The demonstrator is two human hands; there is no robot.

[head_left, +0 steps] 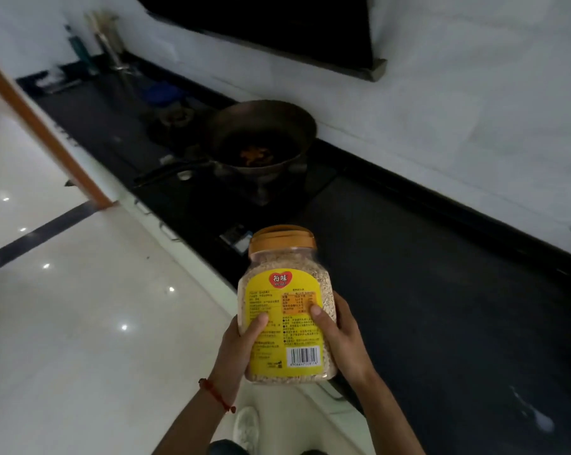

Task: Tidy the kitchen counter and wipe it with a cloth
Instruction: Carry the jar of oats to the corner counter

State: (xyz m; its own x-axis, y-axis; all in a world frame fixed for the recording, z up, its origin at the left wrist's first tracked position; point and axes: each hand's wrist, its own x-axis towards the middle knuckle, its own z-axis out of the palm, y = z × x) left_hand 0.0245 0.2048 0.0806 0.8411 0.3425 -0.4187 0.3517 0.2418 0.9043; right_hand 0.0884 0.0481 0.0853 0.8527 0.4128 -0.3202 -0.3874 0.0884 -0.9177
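Taking the wok on the stove as the landmark: far left of it and beyond stand some utensils at the counter's end, blurred. The wok sits with its handle pointing left toward the floor edge. Nearer than the wok, the left hand grasps the jar of grain by its lower left side, thumb across the yellow label. The right hand clasps the opposite side, thumb on the label too (two hands probably because the jar is wide and full). Held upright off the counter, it looks mid-carry for tidying.
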